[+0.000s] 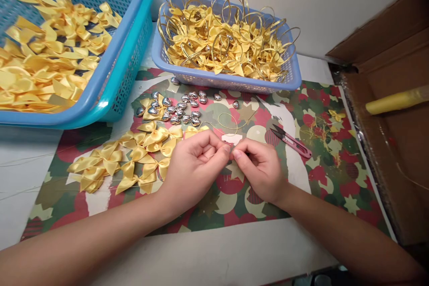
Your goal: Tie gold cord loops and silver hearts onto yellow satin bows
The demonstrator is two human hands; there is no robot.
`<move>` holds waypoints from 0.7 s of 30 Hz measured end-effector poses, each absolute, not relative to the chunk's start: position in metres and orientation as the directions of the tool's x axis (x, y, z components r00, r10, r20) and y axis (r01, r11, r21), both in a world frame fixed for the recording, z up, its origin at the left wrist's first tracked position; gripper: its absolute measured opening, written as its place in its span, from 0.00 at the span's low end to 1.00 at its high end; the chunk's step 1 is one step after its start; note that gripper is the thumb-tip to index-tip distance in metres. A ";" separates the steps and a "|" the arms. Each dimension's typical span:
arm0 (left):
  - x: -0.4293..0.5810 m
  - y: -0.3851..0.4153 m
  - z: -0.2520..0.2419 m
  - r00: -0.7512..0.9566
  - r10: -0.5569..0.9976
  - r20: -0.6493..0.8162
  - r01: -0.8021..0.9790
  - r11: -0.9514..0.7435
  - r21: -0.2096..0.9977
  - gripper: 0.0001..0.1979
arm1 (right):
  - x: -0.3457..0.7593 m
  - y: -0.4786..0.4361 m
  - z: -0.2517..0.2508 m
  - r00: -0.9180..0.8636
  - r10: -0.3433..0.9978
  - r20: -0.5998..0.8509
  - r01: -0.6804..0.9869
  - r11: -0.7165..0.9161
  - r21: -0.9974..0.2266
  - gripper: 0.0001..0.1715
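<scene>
Both my hands are closed in a pinch, fingertips nearly touching above the patterned sheet. My left hand (197,158) and my right hand (261,167) grip a thin gold thread (228,130), which loops up behind the fingers; the part between the fingertips is mostly hidden. Just left of my left hand lie several yellow satin bows (136,154). Beyond the hands, several silver heart-shaped bells (181,106) are scattered, a few on a bow. Pink-handled thread snips (291,140) rest to the right of my right hand.
A blue basket (228,79) at the back holds bows with gold wire loops. Stacked blue and teal baskets (129,60) with loose bows stand at left. Thread scraps (326,138) lie at right, near a cardboard box (385,67) with a yellow roll (395,102).
</scene>
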State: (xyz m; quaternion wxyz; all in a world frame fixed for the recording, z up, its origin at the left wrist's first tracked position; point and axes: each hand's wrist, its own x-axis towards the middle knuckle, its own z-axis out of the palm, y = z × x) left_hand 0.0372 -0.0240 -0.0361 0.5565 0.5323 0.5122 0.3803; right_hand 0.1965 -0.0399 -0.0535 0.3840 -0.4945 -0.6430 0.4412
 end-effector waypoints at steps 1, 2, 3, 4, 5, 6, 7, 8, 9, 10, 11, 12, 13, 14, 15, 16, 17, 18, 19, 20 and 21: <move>0.037 -0.024 -0.036 0.186 0.968 -0.167 0.118 0.146 0.982 0.12 | 0.196 -0.040 -0.054 -0.214 0.975 0.056 0.298 0.120 -0.947 0.13; 0.037 -0.024 -0.036 0.187 0.968 -0.169 0.115 0.149 0.982 0.12 | 0.196 -0.040 -0.054 -0.213 0.976 0.054 0.300 0.118 -0.947 0.13; 0.038 -0.023 -0.036 0.187 0.967 -0.172 0.114 0.153 0.982 0.12 | 0.196 -0.040 -0.054 -0.211 0.976 0.052 0.302 0.116 -0.946 0.12; 0.038 -0.023 -0.036 0.184 0.967 -0.174 0.113 0.156 0.981 0.12 | 0.196 -0.040 -0.054 -0.210 0.976 0.051 0.303 0.114 -0.946 0.12; 0.038 -0.023 -0.036 0.182 0.967 -0.178 0.113 0.159 0.981 0.12 | 0.196 -0.040 -0.054 -0.209 0.977 0.050 0.303 0.113 -0.946 0.12; 0.038 -0.023 -0.035 0.181 0.967 -0.179 0.114 0.160 0.981 0.12 | 0.196 -0.040 -0.054 -0.209 0.977 0.051 0.301 0.114 -0.947 0.12; 0.038 -0.023 -0.035 0.179 0.967 -0.179 0.115 0.160 0.980 0.12 | 0.196 -0.040 -0.054 -0.210 0.976 0.053 0.297 0.115 -0.948 0.12; 0.038 -0.023 -0.035 0.177 0.968 -0.178 0.116 0.159 0.980 0.13 | 0.196 -0.040 -0.054 -0.210 0.976 0.054 0.293 0.116 -0.949 0.12; 0.038 -0.023 -0.035 0.176 0.968 -0.179 0.118 0.159 0.980 0.13 | 0.196 -0.040 -0.054 -0.210 0.976 0.054 0.291 0.115 -0.950 0.12; 0.038 -0.023 -0.036 0.176 0.968 -0.179 0.118 0.160 0.980 0.13 | 0.196 -0.040 -0.054 -0.210 0.976 0.053 0.291 0.114 -0.950 0.12; 0.038 -0.023 -0.036 0.175 0.968 -0.180 0.119 0.161 0.980 0.12 | 0.197 -0.040 -0.054 -0.208 0.977 0.051 0.293 0.112 -0.950 0.12; 0.038 -0.024 -0.036 0.172 0.968 -0.181 0.118 0.162 0.980 0.12 | 0.197 -0.040 -0.054 -0.207 0.977 0.049 0.296 0.110 -0.949 0.12; 0.038 -0.024 -0.036 0.173 0.968 -0.183 0.118 0.164 0.979 0.12 | 0.197 -0.040 -0.054 -0.204 0.978 0.047 0.300 0.108 -0.948 0.12; 0.038 -0.024 -0.036 0.172 0.968 -0.184 0.118 0.166 0.979 0.12 | 0.196 -0.040 -0.053 -0.203 0.978 0.047 0.302 0.108 -0.947 0.12; 0.038 -0.024 -0.036 0.172 0.967 -0.186 0.119 0.167 0.979 0.12 | 0.196 -0.040 -0.053 -0.202 0.978 0.048 0.302 0.109 -0.947 0.12; 0.038 -0.024 -0.037 0.171 0.968 -0.185 0.121 0.166 0.979 0.12 | 0.196 -0.040 -0.053 -0.201 0.978 0.050 0.302 0.111 -0.947 0.13; 0.038 -0.024 -0.037 0.171 0.968 -0.186 0.125 0.166 0.978 0.12 | 0.196 -0.040 -0.053 -0.202 0.978 0.051 0.300 0.111 -0.948 0.13; 0.038 -0.024 -0.037 0.171 0.968 -0.186 0.130 0.165 0.978 0.12 | 0.196 -0.040 -0.053 -0.203 0.978 0.052 0.297 0.112 -0.948 0.13; 0.038 -0.024 -0.037 0.173 0.967 -0.187 0.133 0.165 0.977 0.12 | 0.196 -0.040 -0.053 -0.204 0.977 0.053 0.293 0.113 -0.950 0.13; 0.038 -0.024 -0.037 0.175 0.967 -0.188 0.135 0.166 0.977 0.12 | 0.196 -0.040 -0.053 -0.206 0.977 0.056 0.289 0.115 -0.950 0.12; 0.038 -0.024 -0.037 0.178 0.965 -0.190 0.136 0.167 0.976 0.12 | 0.196 -0.040 -0.053 -0.206 0.977 0.058 0.286 0.117 -0.951 0.12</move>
